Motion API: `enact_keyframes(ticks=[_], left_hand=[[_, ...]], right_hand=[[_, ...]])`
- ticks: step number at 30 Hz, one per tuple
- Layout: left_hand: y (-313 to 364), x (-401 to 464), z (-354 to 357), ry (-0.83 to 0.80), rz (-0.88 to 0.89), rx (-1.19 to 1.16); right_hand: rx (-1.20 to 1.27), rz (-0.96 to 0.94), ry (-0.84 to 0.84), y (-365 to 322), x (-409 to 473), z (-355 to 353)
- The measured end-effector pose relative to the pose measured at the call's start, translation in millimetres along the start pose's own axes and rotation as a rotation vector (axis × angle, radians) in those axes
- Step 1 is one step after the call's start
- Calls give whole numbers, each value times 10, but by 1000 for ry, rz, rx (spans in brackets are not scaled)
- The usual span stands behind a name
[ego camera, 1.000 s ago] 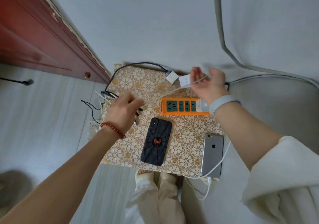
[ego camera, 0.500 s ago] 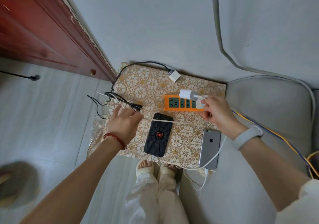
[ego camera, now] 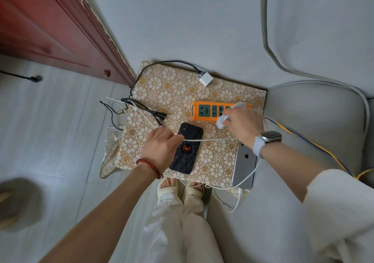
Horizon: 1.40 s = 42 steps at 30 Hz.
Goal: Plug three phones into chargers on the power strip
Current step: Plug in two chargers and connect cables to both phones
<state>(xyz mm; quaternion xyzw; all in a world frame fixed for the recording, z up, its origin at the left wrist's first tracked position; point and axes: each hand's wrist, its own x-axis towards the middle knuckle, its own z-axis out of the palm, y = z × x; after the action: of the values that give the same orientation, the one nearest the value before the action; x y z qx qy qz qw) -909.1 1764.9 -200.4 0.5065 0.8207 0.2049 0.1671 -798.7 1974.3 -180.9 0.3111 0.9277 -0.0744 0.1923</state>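
An orange power strip [ego camera: 204, 111] lies on a small table with a floral cloth [ego camera: 172, 94]. My right hand [ego camera: 241, 124] holds a white charger plug [ego camera: 221, 121] just below the strip's front edge. A white cable [ego camera: 208, 139] runs taut from it to my left hand [ego camera: 159, 148], which pinches it over a black phone with a red spider [ego camera: 187, 153]. A silver phone [ego camera: 243, 164] lies at the table's right front corner with a white cable at its lower end. Another white plug [ego camera: 239, 105] sits in the strip's right end, partly hidden.
A white charger block [ego camera: 206, 79] on a black braided cable lies at the table's back. Tangled black and white cables [ego camera: 141, 110] hang over the left edge. A grey sofa [ego camera: 315, 121] borders the right, a red wooden door [ego camera: 50, 29] the back left. My slippered feet [ego camera: 180, 187] stand below.
My right hand has brought the white charger plug down from above the strip to its front edge. My left hand has slid right along the cable onto the black phone.
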Motion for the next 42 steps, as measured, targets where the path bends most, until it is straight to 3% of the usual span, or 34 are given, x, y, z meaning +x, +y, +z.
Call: enact_keyframes(ticks=[3, 8, 13, 26, 30, 36, 42], left_hand=[[45, 10, -21, 14, 1, -22], [29, 1, -38, 15, -42, -42], [-31, -43, -18, 0, -71, -38], [-115, 29, -23, 33, -108, -11], [-128, 18, 0, 29, -114, -8], [-182, 40, -12, 7, -132, -15], [-228, 74, -71, -16, -150, -14]], right_hand=[[-47, -33, -6, 29, 38, -3], [315, 251, 139, 93, 124, -90], [429, 341, 95, 94, 185, -130], [253, 347, 65, -48, 198, -85], [218, 274, 80, -128, 124, -14], [155, 290, -145, -95, 300, -88], [209, 342, -147, -156, 303, -83]])
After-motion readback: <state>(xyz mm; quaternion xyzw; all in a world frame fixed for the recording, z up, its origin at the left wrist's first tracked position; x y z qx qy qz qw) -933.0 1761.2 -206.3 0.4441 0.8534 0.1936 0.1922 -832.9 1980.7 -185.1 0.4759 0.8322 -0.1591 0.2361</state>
